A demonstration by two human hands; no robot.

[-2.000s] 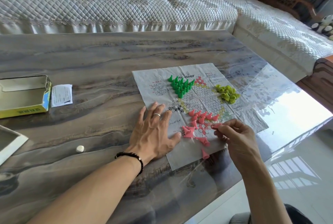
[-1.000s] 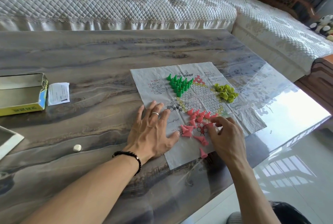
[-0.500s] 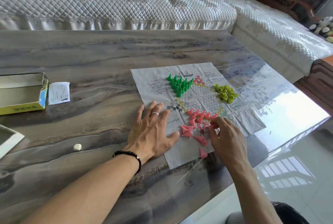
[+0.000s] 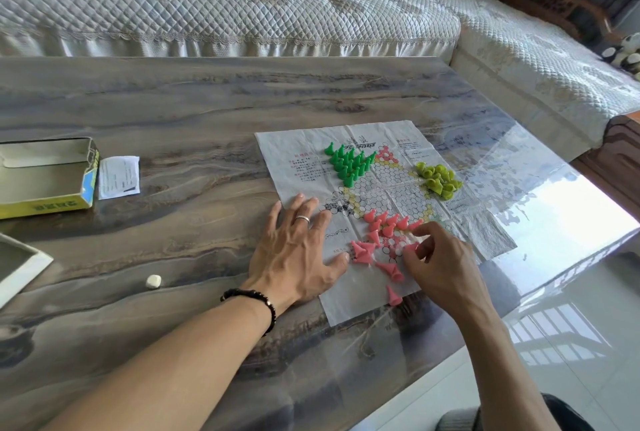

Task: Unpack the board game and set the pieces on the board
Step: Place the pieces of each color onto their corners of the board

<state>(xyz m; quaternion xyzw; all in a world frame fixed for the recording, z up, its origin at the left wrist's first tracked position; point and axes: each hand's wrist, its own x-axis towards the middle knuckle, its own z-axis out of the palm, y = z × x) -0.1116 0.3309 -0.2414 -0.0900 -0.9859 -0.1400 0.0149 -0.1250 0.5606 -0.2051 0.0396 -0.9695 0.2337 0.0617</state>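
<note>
Right hand (image 4: 440,264): having come down from its raised position two seconds ago, now pinching a pink piece (image 4: 412,246) over the paper board (image 4: 381,188). Left hand (image 4: 298,254): fingers spread flat, pressing the board's edge. Green pieces (image 4: 348,163) standing grouped at the far corner; yellow-green pieces (image 4: 438,181) lying heaped right. Open box (image 4: 48,177) sitting on the table (image 4: 173,111), far left.

No text I can actually read. Paper board (image 4: 349,306), under my left hand (image 4: 298,257), has red print just beyond the fingers & a dark title further out, too small to make out. Yellow box (image 4: 52,203), well off to the left of that hand, has dark characters on its side, upside down, illegible. White slip (image 4: 118,177) beside it: fine print, blurred.
</note>
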